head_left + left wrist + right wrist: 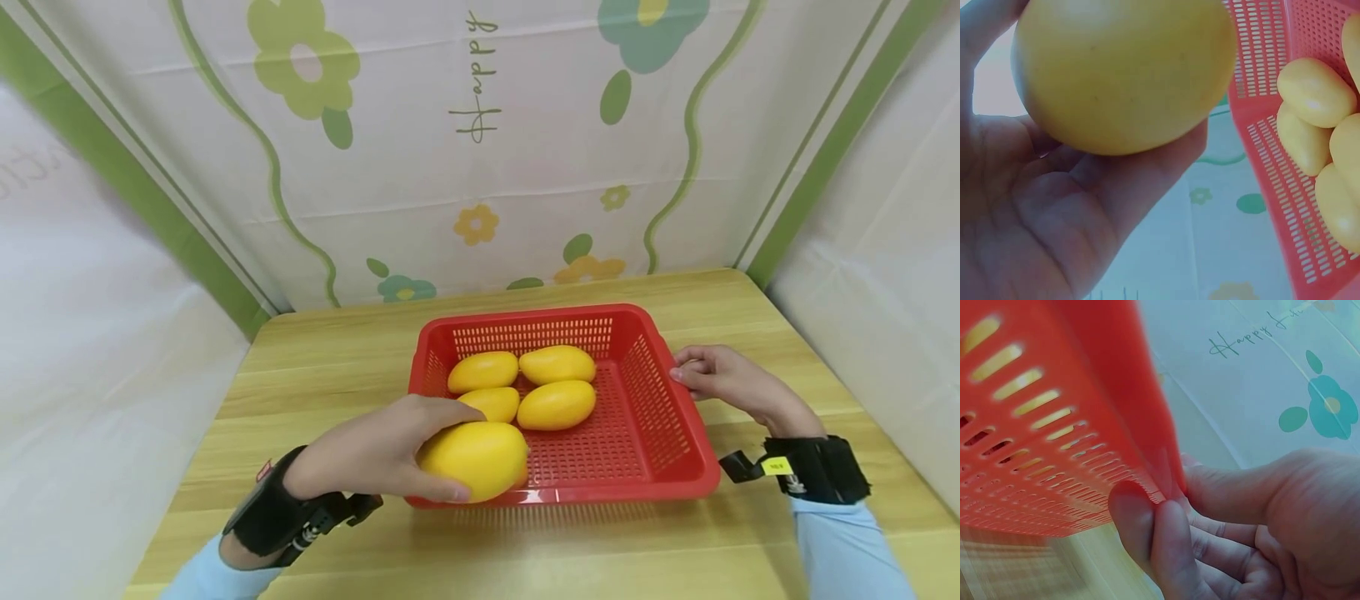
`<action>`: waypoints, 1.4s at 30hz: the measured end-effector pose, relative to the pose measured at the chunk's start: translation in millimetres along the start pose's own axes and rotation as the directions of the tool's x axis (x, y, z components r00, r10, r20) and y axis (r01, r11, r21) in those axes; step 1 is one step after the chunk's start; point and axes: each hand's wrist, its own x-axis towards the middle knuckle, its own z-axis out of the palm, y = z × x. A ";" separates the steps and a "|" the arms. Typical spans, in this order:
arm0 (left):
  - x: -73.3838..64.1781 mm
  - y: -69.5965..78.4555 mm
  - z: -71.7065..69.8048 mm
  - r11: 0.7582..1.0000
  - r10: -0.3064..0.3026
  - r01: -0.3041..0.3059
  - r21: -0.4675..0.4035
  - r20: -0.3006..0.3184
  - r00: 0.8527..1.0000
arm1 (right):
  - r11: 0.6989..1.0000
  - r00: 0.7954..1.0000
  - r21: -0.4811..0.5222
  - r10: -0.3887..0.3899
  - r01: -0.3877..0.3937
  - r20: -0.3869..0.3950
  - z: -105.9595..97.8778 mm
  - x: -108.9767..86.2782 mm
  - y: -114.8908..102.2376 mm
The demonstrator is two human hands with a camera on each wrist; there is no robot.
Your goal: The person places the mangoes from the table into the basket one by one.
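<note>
My left hand (382,450) grips a plump yellow mango (480,458) above the front left corner of a red plastic basket (592,493). In the left wrist view this mango (1125,69) fills the top, with fingers and thumb curled round it. Several more mangoes (557,406) lie inside the basket, mostly toward its left and back; the held one partly hides those in front. At the basket's right side, my right hand (723,381) pinches the rim. The right wrist view shows the thumb on one side of the rim (1157,437) and curled fingertips (1132,512) on the other.
The basket stands on a light wooden table (322,400). A white cloth (420,167) with flowers and green stripes hangs behind the table, and pale cloth walls (885,242) rise on both sides. Black straps (821,471) wrap both wrists.
</note>
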 end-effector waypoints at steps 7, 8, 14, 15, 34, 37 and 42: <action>16.5 2.1 0.3 1.000 0.026 -0.026 -0.013 -0.014 1.000 | 1.000 1.000 -0.006 -0.014 0.014 -0.005 -0.5 -0.5 -1.2; 18.2 2.3 0.0 0.999 0.029 -0.029 -0.015 -0.016 0.999 | 1.000 1.000 -0.007 -0.014 0.013 -0.007 -0.3 -0.7 -1.2; 26.4 4.7 -4.8 1.000 0.031 -0.031 -0.006 -0.028 0.999 | 1.000 1.000 -0.009 -0.002 0.002 -0.013 1.1 -2.4 -1.2; 28.1 5.2 -5.4 0.999 0.033 -0.033 -0.001 -0.029 0.999 | 1.000 1.000 -0.010 -0.001 0.001 -0.014 1.2 -2.6 -1.2; 75.8 -0.8 -2.7 0.998 0.030 -0.030 0.059 0.002 1.000 | 1.000 1.000 -0.005 -0.003 0.003 -0.013 2.8 -3.0 -2.4; 83.1 -2.7 -0.4 0.998 0.031 -0.031 0.050 0.016 0.999 | 1.000 1.000 0.001 -0.001 0.001 -0.010 3.3 -2.4 -1.9; 95.7 -5.1 5.3 0.997 0.043 -0.046 0.060 0.046 0.998 | 1.000 1.000 0.002 -0.002 0.002 -0.010 2.4 -2.4 -1.5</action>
